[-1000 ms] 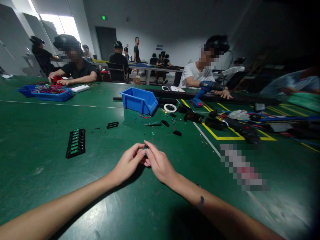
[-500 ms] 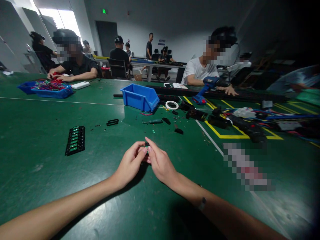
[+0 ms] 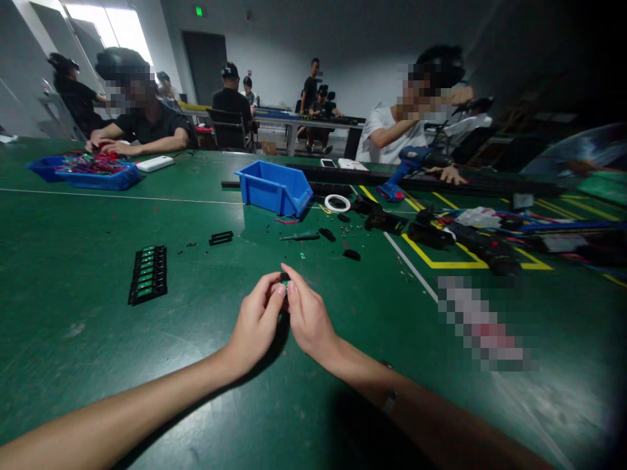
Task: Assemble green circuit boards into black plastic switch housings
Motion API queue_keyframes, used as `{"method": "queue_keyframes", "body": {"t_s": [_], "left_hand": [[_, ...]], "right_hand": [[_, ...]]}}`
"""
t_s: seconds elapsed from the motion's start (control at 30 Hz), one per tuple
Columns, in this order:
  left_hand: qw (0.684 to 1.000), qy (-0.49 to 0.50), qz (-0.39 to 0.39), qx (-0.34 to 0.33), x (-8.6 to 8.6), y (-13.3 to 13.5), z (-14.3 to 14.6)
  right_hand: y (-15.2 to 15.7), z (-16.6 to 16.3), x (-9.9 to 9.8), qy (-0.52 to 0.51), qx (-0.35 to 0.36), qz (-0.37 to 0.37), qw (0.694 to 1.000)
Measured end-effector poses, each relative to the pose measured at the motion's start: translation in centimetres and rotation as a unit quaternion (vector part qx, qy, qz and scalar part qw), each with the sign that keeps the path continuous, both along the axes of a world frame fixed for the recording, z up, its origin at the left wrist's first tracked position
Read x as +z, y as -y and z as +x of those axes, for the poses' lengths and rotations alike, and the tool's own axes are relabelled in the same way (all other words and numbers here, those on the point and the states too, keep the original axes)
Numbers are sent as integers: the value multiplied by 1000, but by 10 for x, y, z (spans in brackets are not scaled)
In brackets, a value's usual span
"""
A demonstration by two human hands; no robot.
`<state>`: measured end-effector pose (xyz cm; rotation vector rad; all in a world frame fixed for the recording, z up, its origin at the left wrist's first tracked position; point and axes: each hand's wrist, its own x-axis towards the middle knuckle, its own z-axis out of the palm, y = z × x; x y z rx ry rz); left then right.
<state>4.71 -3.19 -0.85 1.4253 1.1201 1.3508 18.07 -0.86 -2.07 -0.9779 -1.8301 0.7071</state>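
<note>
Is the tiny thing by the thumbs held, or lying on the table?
Held: the small green-and-black piece shows between the left hand and right hand, with both thumbs close against it.

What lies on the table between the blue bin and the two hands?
The head view shows a screwdriver there, with a red wire nearer the blue bin and a small green piece nearer the hands.
</note>
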Motion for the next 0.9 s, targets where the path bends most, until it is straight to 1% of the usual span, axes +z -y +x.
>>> {"method": "queue_keyframes", "body": {"t_s": [0.17, 0.47, 0.7, 0.9], "left_hand": [[1000, 3, 3, 4, 1, -3, 0], [1000, 26, -3, -4, 2, -3, 3], [999, 43, 11, -12, 5, 0, 4], [999, 47, 18, -19, 1, -1, 3]], "right_hand": [[-2, -1, -1, 2, -8, 5, 1000], [0, -2, -1, -5, -12, -11, 1000], [4, -5, 2, 0, -19, 7, 1000], [4, -6, 4, 8, -16, 10, 1000]]}}
